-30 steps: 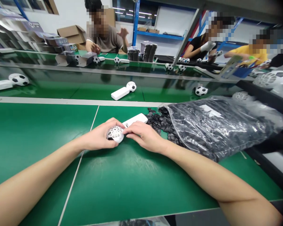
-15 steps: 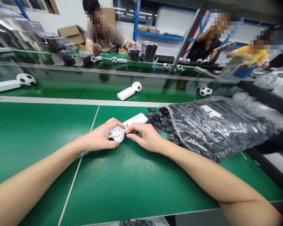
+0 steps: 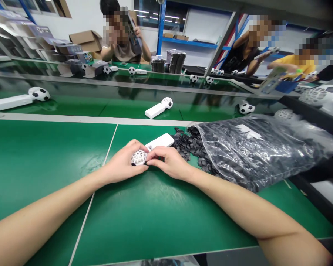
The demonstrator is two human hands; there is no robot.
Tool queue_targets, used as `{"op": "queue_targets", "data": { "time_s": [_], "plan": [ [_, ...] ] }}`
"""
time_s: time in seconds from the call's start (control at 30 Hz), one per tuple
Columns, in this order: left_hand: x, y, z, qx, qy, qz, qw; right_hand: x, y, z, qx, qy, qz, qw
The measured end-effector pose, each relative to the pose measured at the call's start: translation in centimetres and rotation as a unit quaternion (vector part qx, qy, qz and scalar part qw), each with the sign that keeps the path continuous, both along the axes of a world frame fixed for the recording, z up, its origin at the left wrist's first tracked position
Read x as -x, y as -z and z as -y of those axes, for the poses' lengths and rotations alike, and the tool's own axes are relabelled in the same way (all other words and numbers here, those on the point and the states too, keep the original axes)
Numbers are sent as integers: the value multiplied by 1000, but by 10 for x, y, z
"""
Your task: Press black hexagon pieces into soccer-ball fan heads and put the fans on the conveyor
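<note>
A white device with a football-shaped head [image 3: 139, 157] and a flat white handle [image 3: 162, 140] lies on the green table. Around the head's left side my left hand [image 3: 124, 163] is wrapped, thumb at the front and fingers behind. The fingertips of my right hand [image 3: 168, 161] are pinched at the head's right edge; a small dark piece seems to show there, mostly hidden. Just right of the handle, loose black pieces [image 3: 187, 143] spill from the mouth of a clear plastic bag [image 3: 255, 147].
Behind the table's pale edge strip [image 3: 58, 119], similar devices lie on a green belt, at left [image 3: 13, 102], middle [image 3: 155, 110] and right [image 3: 246, 108]. Across it are a person [image 3: 124, 48], black stacks [image 3: 176, 61] and open boxes. Two more people are at right.
The ball head has turned and shifted slightly right, with my left hand. Belt devices have moved right. The person opposite has raised a dark item toward the head.
</note>
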State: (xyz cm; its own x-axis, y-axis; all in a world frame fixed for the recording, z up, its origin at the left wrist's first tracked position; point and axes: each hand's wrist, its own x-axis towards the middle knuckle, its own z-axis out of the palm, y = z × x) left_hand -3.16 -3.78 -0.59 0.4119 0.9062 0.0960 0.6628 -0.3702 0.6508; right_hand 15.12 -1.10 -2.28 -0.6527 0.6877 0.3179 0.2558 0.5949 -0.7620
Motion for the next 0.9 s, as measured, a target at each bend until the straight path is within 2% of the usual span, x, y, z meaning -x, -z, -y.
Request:
{"op": "queue_targets", "data": {
  "time_s": [0.2,0.4,0.6,0.7,0.8,0.87,0.9],
  "plan": [
    [-5,2,5,-18,-26,2,999,1,6,-5,40,26,19,999],
    [-2,4,4,-4,-34,17,999,2,8,-7,38,29,-1,999],
    [-6,8,6,-42,-32,20,998,4,11,-6,55,37,-8,998],
    [-5,8,7,-39,-38,41,998,4,11,-5,37,47,-21,998],
    [5,2,-11,30,-81,82,993,2,8,-5,-35,49,-41,997],
    [13,-3,-39,47,-136,95,985,0,6,-5,-94,37,-24,995],
    [17,-6,-57,28,-167,91,981,-2,5,-4,-118,29,-7,993]
  ]
}}
